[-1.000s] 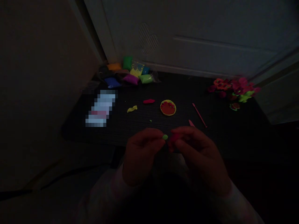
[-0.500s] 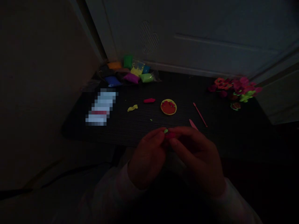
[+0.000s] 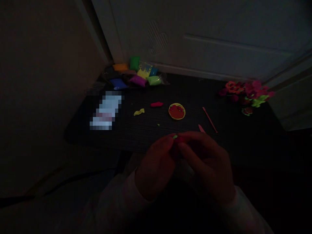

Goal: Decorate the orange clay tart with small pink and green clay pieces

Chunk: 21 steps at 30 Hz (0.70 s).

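Note:
Between the fingertips of both hands is a small red clay piece with a light green bit of clay at its left end. My left hand pinches it from the left, and my right hand from the right. Fingers hide much of the piece. Beyond them on the dark table lies a round clay disc, orange-red with a yellow rim and small red and green bits along its far side. Left of it are a red clay roll, a yellow clay strip and a green crumb.
A pink stick tool and a partly hidden pink blade tool lie right of the disc. Several clay packets are at the back left, above a blurred-out bright rectangle. Colourful clay flowers stand back right. The table meets a pale panel behind.
The whole view has shifted slightly. Both hands still pinch the red piece, which has turned a little between the fingers; the things on the table lie as before.

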Motion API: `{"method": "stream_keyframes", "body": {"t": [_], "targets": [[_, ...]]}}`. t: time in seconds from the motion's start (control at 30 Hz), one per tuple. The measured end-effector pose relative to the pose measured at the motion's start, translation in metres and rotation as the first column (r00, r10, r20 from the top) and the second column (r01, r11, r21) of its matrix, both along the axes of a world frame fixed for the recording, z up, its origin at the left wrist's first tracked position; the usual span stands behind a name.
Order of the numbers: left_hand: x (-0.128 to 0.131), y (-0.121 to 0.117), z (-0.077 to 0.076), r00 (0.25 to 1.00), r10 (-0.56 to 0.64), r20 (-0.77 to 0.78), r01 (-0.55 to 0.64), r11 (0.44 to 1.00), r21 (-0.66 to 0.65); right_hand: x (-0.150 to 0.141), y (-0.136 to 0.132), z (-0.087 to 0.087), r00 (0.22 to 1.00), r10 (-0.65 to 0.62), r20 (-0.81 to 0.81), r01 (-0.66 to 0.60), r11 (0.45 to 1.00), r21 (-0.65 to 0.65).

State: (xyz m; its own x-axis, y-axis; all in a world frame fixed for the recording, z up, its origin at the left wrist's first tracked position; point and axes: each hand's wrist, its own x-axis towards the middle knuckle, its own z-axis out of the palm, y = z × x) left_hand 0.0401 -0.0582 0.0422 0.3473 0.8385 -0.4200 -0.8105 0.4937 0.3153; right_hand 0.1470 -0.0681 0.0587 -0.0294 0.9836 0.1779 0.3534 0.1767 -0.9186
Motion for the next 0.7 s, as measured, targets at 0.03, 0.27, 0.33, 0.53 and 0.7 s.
{"method": "stream_keyframes", "body": {"t": [0.03, 0.27, 0.33, 0.53, 0.7], "targets": [[0.0, 0.0, 0.0, 1.0, -0.003, -0.012, 0.003, 1.0, -0.005, 0.0, 0.0, 0.0, 1.0, 0.002, 0.003, -0.002, 1.0, -0.002], [0.004, -0.004, 0.0, 0.999, 0.044, -0.02, -0.045, 0.999, -0.011, -0.003, -0.001, -0.003, 0.999, -0.019, -0.027, 0.019, 1.0, -0.003], [0.006, -0.005, 0.0, 0.998, 0.055, 0.003, -0.055, 0.998, 0.025, -0.003, 0.0, -0.004, 0.999, -0.025, -0.028, 0.025, 1.0, 0.007], [0.008, -0.006, -0.007, 0.995, 0.09, -0.035, -0.087, 0.993, 0.083, 0.0, 0.003, -0.007, 0.999, -0.045, -0.013, 0.046, 0.998, 0.034], [0.002, -0.003, -0.016, 0.969, 0.117, -0.219, -0.07, 0.975, 0.209, 0.0, 0.003, -0.007, 0.999, -0.028, 0.021, 0.027, 0.999, 0.038]]}}
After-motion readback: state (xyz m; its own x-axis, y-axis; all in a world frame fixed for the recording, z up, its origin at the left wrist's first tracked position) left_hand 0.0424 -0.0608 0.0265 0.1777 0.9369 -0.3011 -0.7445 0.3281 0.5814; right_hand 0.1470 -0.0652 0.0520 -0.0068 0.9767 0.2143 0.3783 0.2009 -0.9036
